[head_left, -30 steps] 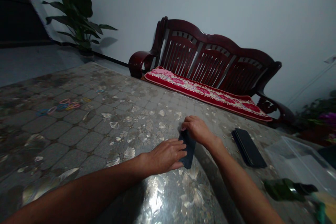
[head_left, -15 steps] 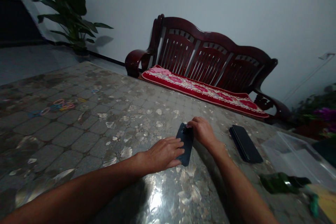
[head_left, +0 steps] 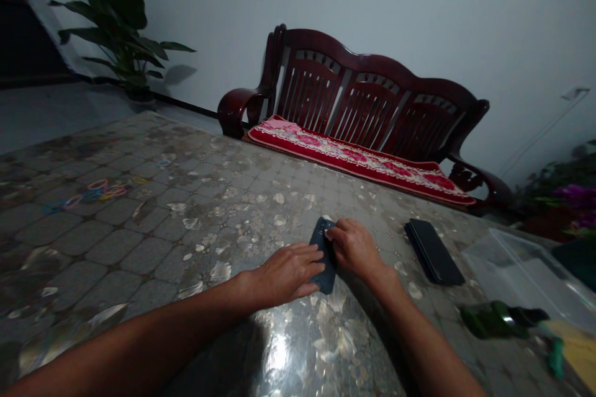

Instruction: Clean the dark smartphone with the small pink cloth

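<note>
A dark blue phone (head_left: 329, 263) lies on the patterned table cover (head_left: 261, 217), back side up, its camera lenses near the far end. My left hand (head_left: 291, 270) grips its left edge, fingers reaching over onto the back. Over the upper right part of the phone, my right hand (head_left: 354, 247) is closed in a pinch, fingertips against the surface near the lenses. A small whitish bit shows at those fingertips, too small to name. To the right of that hand rests a black folding case or wallet (head_left: 435, 251).
A clear plastic box (head_left: 521, 279) stands at the right, with a green bottle (head_left: 496, 321) lying before it and a yellow cloth (head_left: 577, 347) nearby. Several coloured rings (head_left: 107, 191) are scattered at the left. Beyond the table is a wooden bench (head_left: 358, 105) with a red cover.
My right hand has slid slightly down and left over the phone's back, near the lenses. My left hand keeps its place on the phone. The whole view has shifted a little.
</note>
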`<state>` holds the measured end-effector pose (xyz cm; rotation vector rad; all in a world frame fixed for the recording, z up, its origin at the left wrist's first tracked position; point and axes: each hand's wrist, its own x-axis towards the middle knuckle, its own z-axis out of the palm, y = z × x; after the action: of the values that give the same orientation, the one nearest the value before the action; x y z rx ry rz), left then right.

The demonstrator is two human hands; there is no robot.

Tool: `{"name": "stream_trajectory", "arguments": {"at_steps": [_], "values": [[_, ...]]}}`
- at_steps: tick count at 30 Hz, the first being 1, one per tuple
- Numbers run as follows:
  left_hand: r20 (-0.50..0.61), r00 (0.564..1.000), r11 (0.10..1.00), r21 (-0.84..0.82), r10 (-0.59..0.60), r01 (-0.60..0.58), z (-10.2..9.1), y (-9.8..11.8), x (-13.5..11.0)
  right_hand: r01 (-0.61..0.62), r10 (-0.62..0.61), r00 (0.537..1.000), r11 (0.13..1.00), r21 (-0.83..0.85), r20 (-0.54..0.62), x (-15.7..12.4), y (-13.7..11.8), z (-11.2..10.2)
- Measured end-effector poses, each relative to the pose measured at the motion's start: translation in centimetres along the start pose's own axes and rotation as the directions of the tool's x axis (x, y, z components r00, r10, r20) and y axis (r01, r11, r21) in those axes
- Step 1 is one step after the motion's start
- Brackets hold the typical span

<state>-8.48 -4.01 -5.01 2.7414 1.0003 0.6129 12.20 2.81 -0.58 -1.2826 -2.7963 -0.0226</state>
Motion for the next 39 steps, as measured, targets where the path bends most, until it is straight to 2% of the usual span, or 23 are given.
{"name": "stream_trajectory", "arguments": {"at_steps": [7, 11, 15, 19, 28, 39], "values": [[0.010, 1.000, 1.000, 0.000, 0.005, -0.005, 0.1, 0.0, 0.1, 0.031, -0.022, 0.996, 0.994, 0.107, -0.087, 0.1, -1.1, 1.0], [0.012, 1.000, 1.000, 0.024, 0.002, -0.002, 0.2, 0.0, 0.0, 0.006, 0.009, 0.995, 0.989, 0.147, -0.098, 0.1, -0.4, 1.2], [0.014, 1.000, 0.999, 0.035, -0.002, 0.001, 0.2, -0.1, -0.1, -0.097, 0.109, 0.991, 0.983, 0.157, -0.073, 0.7, 1.3, 0.6], [0.014, 1.000, 1.000, 0.020, -0.005, 0.004, 0.0, -0.1, 0.0, -0.166, 0.166, 0.986, 0.977, 0.135, 0.008, 1.9, 2.6, 0.1], [0.022, 1.000, 1.000, -0.004, -0.008, 0.008, 0.0, 0.0, 0.0, -0.087, 0.076, 0.989, 0.993, 0.084, 0.128, 3.3, 2.8, -0.7], [0.016, 1.000, 1.000, -0.012, 0.004, -0.004, -0.1, -0.1, 0.0, -0.069, 0.060, 0.989, 0.996, 0.058, 0.135, 5.4, 1.8, -0.9]]}}
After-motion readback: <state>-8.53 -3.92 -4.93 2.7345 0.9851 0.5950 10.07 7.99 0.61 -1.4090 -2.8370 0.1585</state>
